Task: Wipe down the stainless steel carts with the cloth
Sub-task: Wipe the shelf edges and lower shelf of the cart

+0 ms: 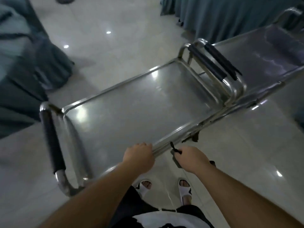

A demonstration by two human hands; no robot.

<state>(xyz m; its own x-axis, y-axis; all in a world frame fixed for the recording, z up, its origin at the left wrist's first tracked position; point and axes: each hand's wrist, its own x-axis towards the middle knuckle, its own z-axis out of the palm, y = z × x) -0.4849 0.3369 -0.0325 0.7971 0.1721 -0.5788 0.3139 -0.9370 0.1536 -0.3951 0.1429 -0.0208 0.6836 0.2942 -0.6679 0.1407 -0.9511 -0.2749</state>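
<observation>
Near cart handle (51, 142) — dark-sleeved bar at the left end of the near cart (131, 106); a likely spot for grime, so worth its own pass.

Near cart, top shelf — stainless steel, glare in patches; the surface appears bare. Best wiped in long overlapping strokes from the far rim toward the body, with the raised lip and corners taken last.

Left hand (139, 156) — fingers curled over the cart's near rail, clamped on it. Judged to be steadying the cart; that grip should hold firm so the cart does not roll under wiping pressure.

Right hand (191, 159) — closed on the cloth (176, 156), a small dark bunched piece held just off the near rail, not yet on the shelf. Opening it flatter would cover more steel per stroke.

Second cart (263, 63) — butted against the far end, right, handles side by side; unwiped as far as can be judged.
</observation>
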